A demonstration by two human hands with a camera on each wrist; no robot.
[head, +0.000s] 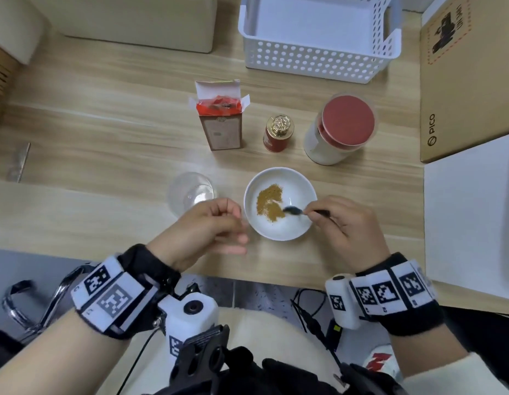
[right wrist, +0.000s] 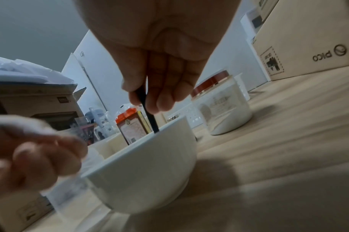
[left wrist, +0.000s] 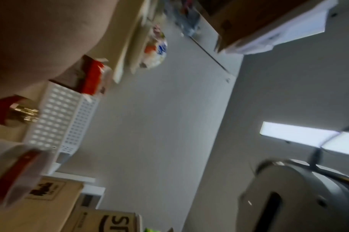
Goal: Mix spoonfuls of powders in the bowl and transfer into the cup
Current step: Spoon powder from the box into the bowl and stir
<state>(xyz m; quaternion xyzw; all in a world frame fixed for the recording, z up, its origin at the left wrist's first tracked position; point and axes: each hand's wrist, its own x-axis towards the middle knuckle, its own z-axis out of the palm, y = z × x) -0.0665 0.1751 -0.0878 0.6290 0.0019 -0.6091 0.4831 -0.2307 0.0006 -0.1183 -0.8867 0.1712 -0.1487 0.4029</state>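
1. Near the front edge of the wooden surface [head: 105,132], the white bowl [head: 297,225] is sitting with a patch of brown powder [head: 270,202] lying on its floor.
2. The right hand [head: 347,226] is pinching the handle of a black spoon [head: 293,210], whose scoop is lying inside the bowl at the edge of the powder.
3. The left hand [head: 210,226] is hovering just left of the bowl with fingers loosely curled, holding nothing; it is blurred, and whether it is touching the rim cannot be told.
4. The clear cup [head: 190,192] is standing left of the bowl, partly behind the left hand.
5. Behind the bowl, three containers are lining up: an opened carton [head: 220,124] with a red inner bag, a small red bottle with a gold cap [head: 278,134], and a large jar with a red lid [head: 340,129].
6. Bare wood is lying open between that row and the bowl, and widely to the left.
7. A white perforated basket [head: 318,57] is standing at the back.
8. A cardboard box [head: 469,81] is closing off the right side, with a white sheet [head: 469,218] lying in front of it.
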